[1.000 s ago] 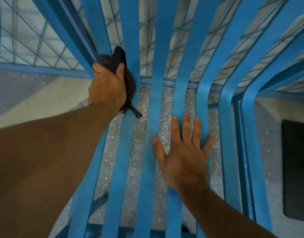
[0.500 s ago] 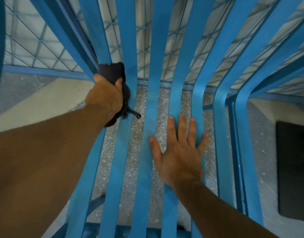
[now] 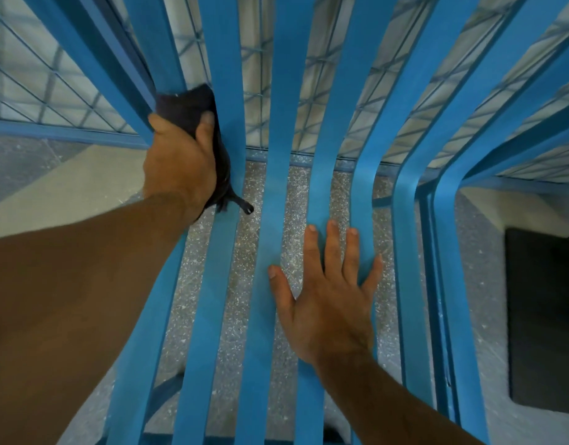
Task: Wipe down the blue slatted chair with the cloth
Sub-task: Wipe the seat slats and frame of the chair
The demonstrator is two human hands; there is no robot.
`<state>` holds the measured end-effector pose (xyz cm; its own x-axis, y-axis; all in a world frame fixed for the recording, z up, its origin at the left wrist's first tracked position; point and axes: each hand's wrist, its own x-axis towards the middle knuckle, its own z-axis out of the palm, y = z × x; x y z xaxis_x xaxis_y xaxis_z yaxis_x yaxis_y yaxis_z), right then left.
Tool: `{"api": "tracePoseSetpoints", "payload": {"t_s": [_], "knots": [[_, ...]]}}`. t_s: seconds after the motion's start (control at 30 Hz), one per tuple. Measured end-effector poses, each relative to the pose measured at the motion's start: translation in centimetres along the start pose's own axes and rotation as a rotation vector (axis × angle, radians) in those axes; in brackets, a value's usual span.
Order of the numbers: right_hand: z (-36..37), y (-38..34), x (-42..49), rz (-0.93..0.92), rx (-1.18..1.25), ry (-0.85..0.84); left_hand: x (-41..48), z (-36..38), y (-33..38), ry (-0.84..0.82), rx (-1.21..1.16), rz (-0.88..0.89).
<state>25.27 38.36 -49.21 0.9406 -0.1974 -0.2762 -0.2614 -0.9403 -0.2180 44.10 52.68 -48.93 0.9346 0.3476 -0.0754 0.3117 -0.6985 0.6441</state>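
Observation:
The blue slatted chair (image 3: 276, 187) fills the view, its long slats running from the seat below up into the backrest. My left hand (image 3: 180, 165) grips a dark cloth (image 3: 188, 106) and presses it round a slat on the left where the seat bends into the back. A frayed corner of the cloth hangs below my wrist. My right hand (image 3: 331, 297) lies flat with fingers spread across the middle seat slats.
A speckled grey floor (image 3: 296, 200) shows between the slats. Behind the chair stands a blue wire-mesh fence (image 3: 52, 91) with a blue bottom rail. A black mat (image 3: 543, 316) lies on the floor at the right.
My left hand with the cloth has slid a little down the left slat. My right hand has stayed flat on the seat slats.

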Motion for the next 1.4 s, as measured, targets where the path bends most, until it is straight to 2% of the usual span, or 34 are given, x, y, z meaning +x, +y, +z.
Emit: {"api": "tracePoseSetpoints", "payload": {"t_s": [0.1,0.2,0.3,0.47,0.57,0.73,0.87,1.03,1.27,1.4], "knots": [[-0.1,-0.1,0.1,0.004,-0.006,0.003,0.9,-0.2,0.4,0.093,-0.158,0.135],[-0.1,-0.1,0.2,0.004,-0.003,-0.018,1.1,0.0,0.4,0.113,-0.109,0.152],[-0.4,-0.2,0.1,0.012,0.007,-0.009,0.9,0.2,-0.1,0.058,-0.047,0.090],[-0.8,0.0,0.3,0.004,-0.007,-0.054,-0.8,0.1,-1.0,-0.123,0.198,-0.074],[-0.7,0.0,0.1,0.002,0.005,-0.035,-2.1,-0.8,-1.6,-0.204,0.305,-0.096],[-0.6,0.0,0.1,-0.003,-0.008,-0.061,-7.3,-2.9,-4.8,-0.194,0.374,-0.114],[-0.6,0.0,0.0,-0.006,-0.023,-0.047,-10.1,-4.0,-5.7,-0.165,0.354,-0.156],[-0.2,0.0,0.0,0.004,-0.014,-0.010,-6.2,-2.5,-3.7,-0.191,0.335,-0.138],[-0.1,0.0,0.2,0.002,0.012,0.005,-2.1,-0.6,-1.2,-0.108,0.237,-0.090],[-0.4,0.0,0.1,0.011,0.005,-0.003,-1.3,-0.8,0.0,-0.057,0.076,-0.047]]}}
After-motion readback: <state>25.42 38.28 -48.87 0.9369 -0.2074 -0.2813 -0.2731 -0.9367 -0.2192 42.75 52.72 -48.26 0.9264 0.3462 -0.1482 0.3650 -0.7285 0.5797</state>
